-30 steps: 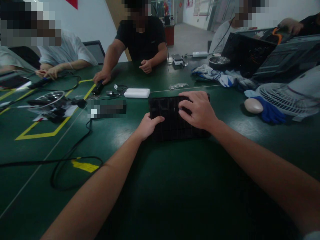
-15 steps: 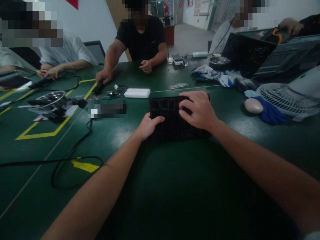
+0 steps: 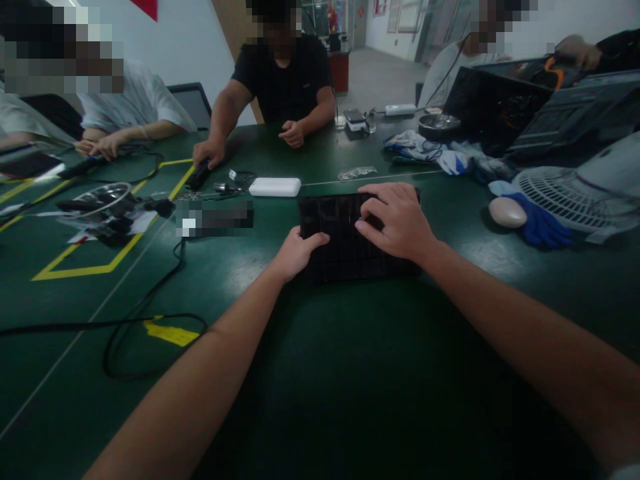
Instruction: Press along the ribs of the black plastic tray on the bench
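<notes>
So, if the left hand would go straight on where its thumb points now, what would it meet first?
Across the flat black object that it touches, the left hand would probably meet the right hand first; how high that hand sits is unclear.

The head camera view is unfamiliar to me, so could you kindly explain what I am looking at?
There is no machine here: you see a person's two bare hands through a camera worn on their head, looking forward and down. The left hand is at the left edge of a black rectangular object, with its thumb on top; its other fingers are hidden. The right hand is over the upper right part, fingers bent. Whether it pinches anything is too dark to tell.

The green table also bears a white box, a black cable and, to the right, a blue glove beside a pale oval object. Across the table, a person in black has one hand on a dark object.
</notes>
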### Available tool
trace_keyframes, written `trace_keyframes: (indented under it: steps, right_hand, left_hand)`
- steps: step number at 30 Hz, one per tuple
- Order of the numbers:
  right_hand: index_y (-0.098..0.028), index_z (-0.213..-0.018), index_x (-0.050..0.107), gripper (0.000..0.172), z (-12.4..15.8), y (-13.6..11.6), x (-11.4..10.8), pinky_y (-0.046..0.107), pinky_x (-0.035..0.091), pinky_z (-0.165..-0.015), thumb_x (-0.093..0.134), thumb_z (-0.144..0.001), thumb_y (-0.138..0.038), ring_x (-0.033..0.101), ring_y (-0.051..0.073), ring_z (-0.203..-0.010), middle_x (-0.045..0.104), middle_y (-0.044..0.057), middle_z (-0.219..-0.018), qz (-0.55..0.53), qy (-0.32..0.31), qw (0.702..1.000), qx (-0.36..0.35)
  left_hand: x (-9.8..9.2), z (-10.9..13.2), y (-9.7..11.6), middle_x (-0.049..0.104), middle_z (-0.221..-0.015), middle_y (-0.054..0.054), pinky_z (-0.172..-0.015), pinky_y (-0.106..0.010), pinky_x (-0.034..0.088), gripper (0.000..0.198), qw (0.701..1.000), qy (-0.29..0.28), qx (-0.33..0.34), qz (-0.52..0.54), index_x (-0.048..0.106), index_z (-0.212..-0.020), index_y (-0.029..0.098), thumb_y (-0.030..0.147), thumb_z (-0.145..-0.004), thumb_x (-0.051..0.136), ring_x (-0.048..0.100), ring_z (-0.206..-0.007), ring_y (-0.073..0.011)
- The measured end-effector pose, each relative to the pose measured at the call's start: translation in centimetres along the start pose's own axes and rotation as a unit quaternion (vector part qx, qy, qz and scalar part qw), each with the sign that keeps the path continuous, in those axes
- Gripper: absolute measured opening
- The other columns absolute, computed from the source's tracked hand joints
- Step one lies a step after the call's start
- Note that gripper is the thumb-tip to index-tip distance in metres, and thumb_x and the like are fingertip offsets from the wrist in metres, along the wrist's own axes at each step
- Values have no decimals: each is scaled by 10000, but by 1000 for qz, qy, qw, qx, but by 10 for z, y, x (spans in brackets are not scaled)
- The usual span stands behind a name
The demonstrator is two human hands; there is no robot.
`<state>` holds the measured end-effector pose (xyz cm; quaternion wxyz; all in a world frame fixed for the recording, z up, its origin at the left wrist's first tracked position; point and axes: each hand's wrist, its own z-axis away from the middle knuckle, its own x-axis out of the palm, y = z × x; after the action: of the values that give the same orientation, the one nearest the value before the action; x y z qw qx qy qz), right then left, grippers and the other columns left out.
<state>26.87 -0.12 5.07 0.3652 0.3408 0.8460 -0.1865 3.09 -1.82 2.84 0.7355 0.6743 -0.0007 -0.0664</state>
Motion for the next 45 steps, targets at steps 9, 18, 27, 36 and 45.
trace_keyframes:
  steps: [9, 18, 27, 36, 45]
  right_hand:
    - [-240, -946, 619, 85, 1, 2, 0, 486, 342, -1008, 584, -885, -287, 568, 310, -1218, 648, 85, -1327, -2, -5, 1000, -5]
    - [-245, -928, 630, 79, 1, 1, 0, 490, 338, -1008, 582, -889, -294, 561, 312, -1221, 645, 76, -1330, -9, -6, 1000, 2]
    - [-241, -903, 613, 63, 0, 2, 0, 484, 344, -1006, 593, -887, -299, 568, 304, -1216, 651, 77, -1322, 3, 1, 1000, -2]
    - [-238, -895, 610, 79, 0, 1, 0, 493, 349, -1008, 605, -888, -317, 575, 314, -1206, 654, 81, -1320, -4, 3, 1000, 1]
    - [-243, -926, 624, 93, 1, 2, 1, 483, 356, -995, 587, -904, -325, 571, 305, -1207, 654, 78, -1318, 3, 0, 1000, -4]
  left_hand:
    - [0, 0, 1, 711, -922, -74, -840, -410, 532, 360, 1000, -1, -3, 0, 661, -886, 168, 384, -619, 769, 661, -851, -253]
    - [0, 0, 0, 710, -922, -86, -857, -421, 533, 360, 1000, 2, -6, 4, 668, -885, 157, 379, -622, 770, 661, -853, -254]
    - [0, 0, 1, 718, -939, -83, -860, -415, 537, 368, 1000, -4, -3, 3, 676, -902, 158, 382, -627, 775, 668, -869, -259]
    - [2, 3, 4, 716, -931, -86, -868, -422, 533, 363, 1000, 2, -6, 3, 667, -895, 165, 389, -626, 764, 671, -880, -269]
    - [0, 0, 1, 718, -935, -83, -856, -417, 535, 367, 1000, -9, 2, 3, 674, -904, 156, 385, -633, 771, 667, -866, -256]
